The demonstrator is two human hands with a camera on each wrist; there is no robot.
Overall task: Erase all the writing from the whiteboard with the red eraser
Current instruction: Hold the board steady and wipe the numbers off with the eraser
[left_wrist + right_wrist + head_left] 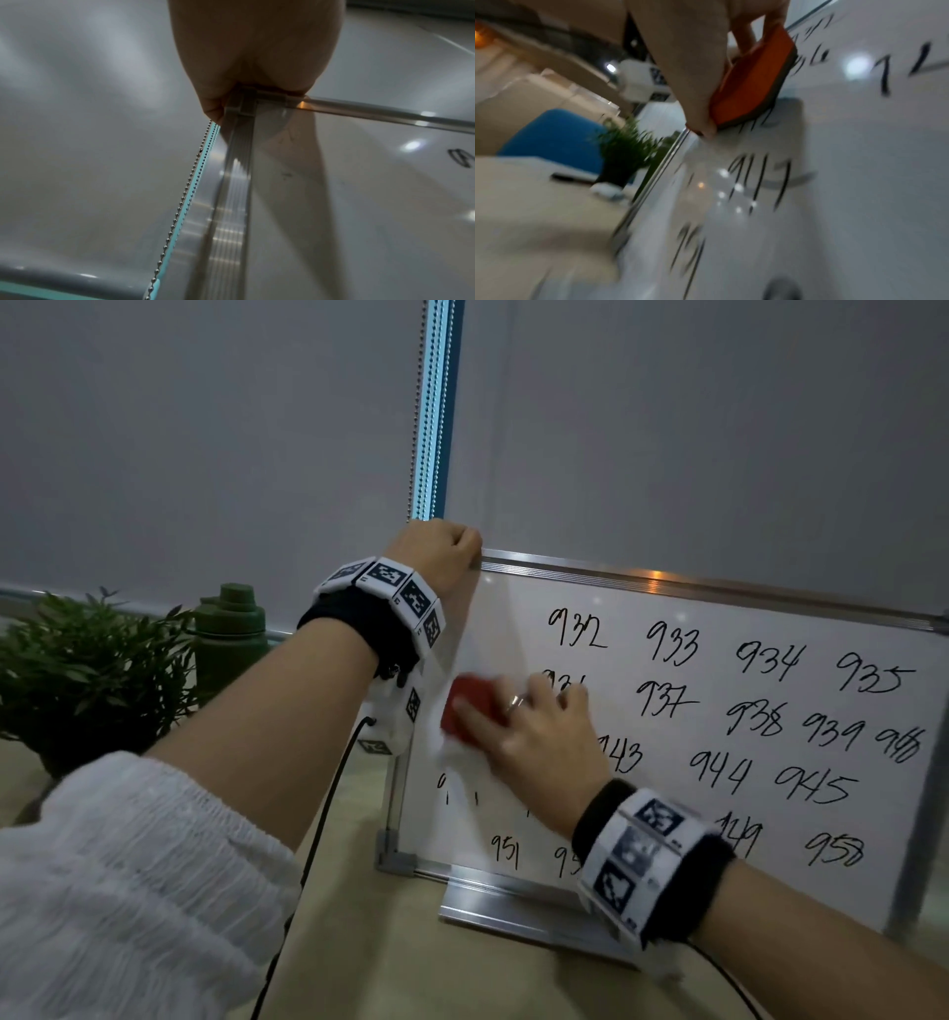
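Observation:
A framed whiteboard (801, 613) stands upright on the table, covered with rows of black handwritten numbers (667, 644). My left hand (441, 546) grips its top left corner (244, 101). My right hand (534, 726) holds the red eraser (470, 706) pressed flat against the left part of the board. In the right wrist view the eraser (754, 81) shows an orange-red body with a dark felt side on the surface, thumb and fingers around it. The patch around the eraser is wiped, with faint stroke remnants (444, 785) below.
A green potted plant (87, 670) and a green bottle (231, 634) stand on the table left of the board. Grey roller blinds with a bead chain (413, 428) hang behind. The board's metal foot (513, 901) juts forward on the beige tabletop. Cables trail from both wrists.

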